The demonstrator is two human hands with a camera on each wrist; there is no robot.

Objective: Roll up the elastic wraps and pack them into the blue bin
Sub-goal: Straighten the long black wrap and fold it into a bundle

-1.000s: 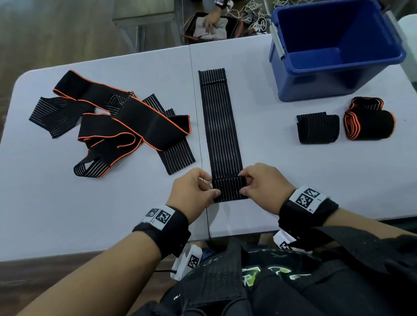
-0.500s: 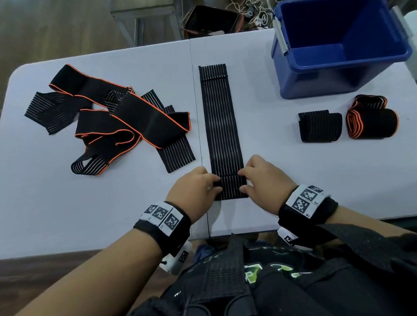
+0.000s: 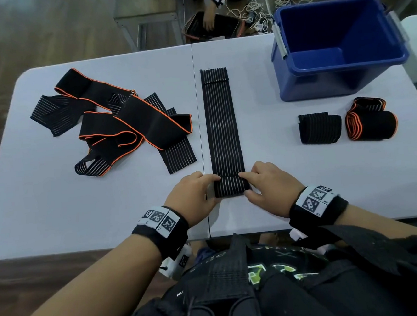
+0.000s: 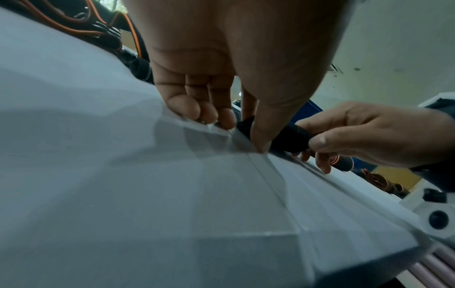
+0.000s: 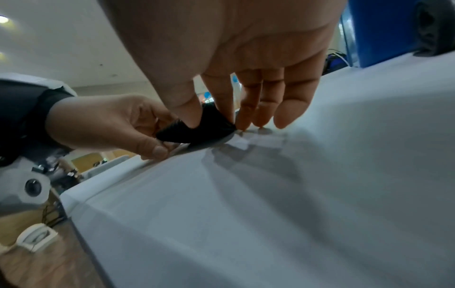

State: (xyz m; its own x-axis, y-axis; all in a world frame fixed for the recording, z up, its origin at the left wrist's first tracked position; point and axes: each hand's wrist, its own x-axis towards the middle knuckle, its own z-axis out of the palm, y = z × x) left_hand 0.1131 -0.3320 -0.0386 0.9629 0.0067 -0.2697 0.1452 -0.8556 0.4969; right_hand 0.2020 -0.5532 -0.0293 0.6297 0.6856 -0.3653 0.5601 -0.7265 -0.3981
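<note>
Both hands, the left (image 3: 193,196) and the right (image 3: 271,186), are pinched on the started roll of the striped wrap (image 3: 221,122) near the bench's (image 3: 44,208) front edge, where even, tight turns should be kept.

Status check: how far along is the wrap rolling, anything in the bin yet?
Done: two rolled wraps, one striped black and one orange-edged, sit on the table, not packed. The blue bin looks empty. In hand: left hand and right hand pinch the near end of the flat striped wrap, its roll just begun. Left: the tangled pile, then packing.
</note>
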